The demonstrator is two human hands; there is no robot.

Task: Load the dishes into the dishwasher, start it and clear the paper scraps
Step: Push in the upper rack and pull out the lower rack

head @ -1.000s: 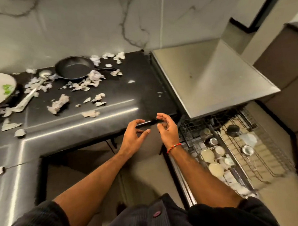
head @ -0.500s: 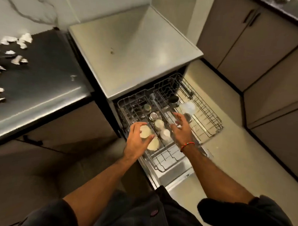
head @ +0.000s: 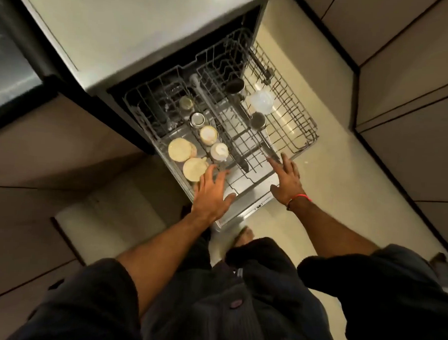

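Observation:
The dishwasher's wire rack [head: 300, 127] is pulled out over the open door [head: 244, 209]. In it stand two cream bowls [head: 180, 150], upturned cups [head: 208, 134], small steel cups [head: 197, 118], a dark cup [head: 234, 86], a clear plastic lid [head: 262, 101] and a steel ladle [head: 258, 120]. My left hand [head: 213, 192] lies spread at the rack's front edge beside the nearer cream bowl [head: 193, 168], fingers straight. My right hand [head: 286, 179] reaches the rack's front right part, fingers extended by the ladle's handle. Neither hand holds anything.
The dishwasher's steel top [head: 136, 29] fills the upper view, with the dark countertop edge [head: 14, 78] at left. Beige cabinet fronts [head: 414, 83] line the right side and the pale floor [head: 333, 179] runs between. My bare foot [head: 244, 235] stands by the door.
The view has swung from the scrap-covered counter down onto the open dishwasher. Both hands dropped from the counter edge to the front of the pulled-out rack and spread apart.

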